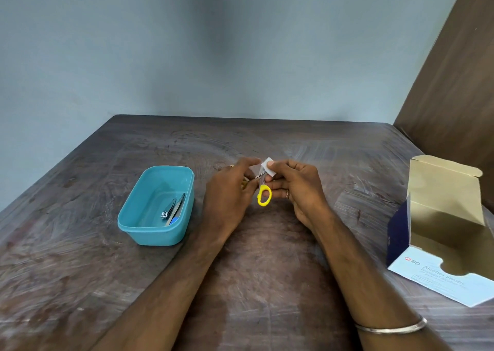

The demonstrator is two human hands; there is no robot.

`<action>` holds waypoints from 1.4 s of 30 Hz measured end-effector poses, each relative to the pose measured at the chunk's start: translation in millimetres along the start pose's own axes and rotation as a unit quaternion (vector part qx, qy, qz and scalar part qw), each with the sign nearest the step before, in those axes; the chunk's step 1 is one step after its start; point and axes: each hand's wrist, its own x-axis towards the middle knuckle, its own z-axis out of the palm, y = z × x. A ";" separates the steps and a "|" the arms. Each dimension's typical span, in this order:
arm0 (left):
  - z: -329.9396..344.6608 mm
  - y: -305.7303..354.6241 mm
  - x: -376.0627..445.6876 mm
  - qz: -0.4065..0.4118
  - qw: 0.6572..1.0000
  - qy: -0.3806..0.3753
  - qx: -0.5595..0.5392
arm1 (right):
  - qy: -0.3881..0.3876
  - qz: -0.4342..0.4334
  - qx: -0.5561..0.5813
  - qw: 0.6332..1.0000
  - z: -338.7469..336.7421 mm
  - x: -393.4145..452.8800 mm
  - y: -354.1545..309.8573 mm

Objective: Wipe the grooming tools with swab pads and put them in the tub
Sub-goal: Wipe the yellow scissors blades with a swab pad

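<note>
Small scissors with yellow handles (pixel 264 195) are held above the middle of the table, one yellow loop hanging down between my hands. My left hand (pixel 231 190) grips the scissors near their pivot. My right hand (pixel 291 187) pinches a white swab pad (pixel 268 166) against the metal blades, which the pad and fingers mostly hide. To the left stands a teal plastic tub (pixel 139 226) holding a nail clipper (pixel 168 209) and a metal nail file (pixel 177 207).
An open alcohol swab box (pixel 438 243) stands at the table's right edge, its flap up. The dark wooden table (pixel 80 257) ends at a blue wall behind and a brown panel at the far right. A bangle sits on my right wrist.
</note>
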 end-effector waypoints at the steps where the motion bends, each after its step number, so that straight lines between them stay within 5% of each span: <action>1: 0.0 -1.2 -0.5 0.020 1.000 0.008 0.006 | -0.007 0.006 0.008 1.000 -0.3 0.0 0.2; 6: -2.1 2.2 -1.6 0.009 0.999 0.031 0.020 | -0.034 0.015 0.043 0.998 -0.8 -0.2 1.1; 9: -2.8 4.9 -0.8 -0.075 0.993 0.037 -0.089 | -0.033 -0.007 0.041 0.999 -0.8 -0.7 1.6; 12: -1.9 10.3 1.3 -0.206 0.930 0.048 -0.300 | -0.027 -0.022 0.023 0.999 -0.5 -0.5 1.3; 15: 0.5 8.5 2.9 -0.279 0.873 0.043 -0.399 | -0.037 -0.032 -0.004 0.999 0.0 -1.5 1.5; 42: 3.3 -3.7 5.5 -0.360 0.790 0.022 -0.496 | -0.059 -0.065 -0.056 0.995 3.4 -2.1 3.6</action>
